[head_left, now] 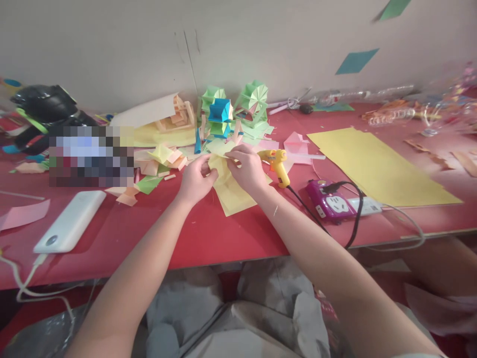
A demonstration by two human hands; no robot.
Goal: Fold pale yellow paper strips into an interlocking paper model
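Note:
Between my two hands is a piece of yellow paper [219, 164], pinched at its upper edge. My left hand [197, 179] is closed on its left side, thumb against the fingers. On the right side my right hand [246, 166] grips it with bent fingers. Below lies another yellow sheet [238, 199] on the red table. Just right of my right hand rests a yellow glue gun [281, 169]. Behind the hands stand folded paper pieces, a blue one [220, 110] and a green one [254, 97]. The fingertips partly hide the paper's folds.
A purple power strip [331, 201] with a black plug and cord sits at the right, beside large yellow sheets [383, 169]. At the left lie a white power bank [70, 221] with a cable and paper scraps [160, 159]. A wall [141, 44] rises behind the table [208, 243].

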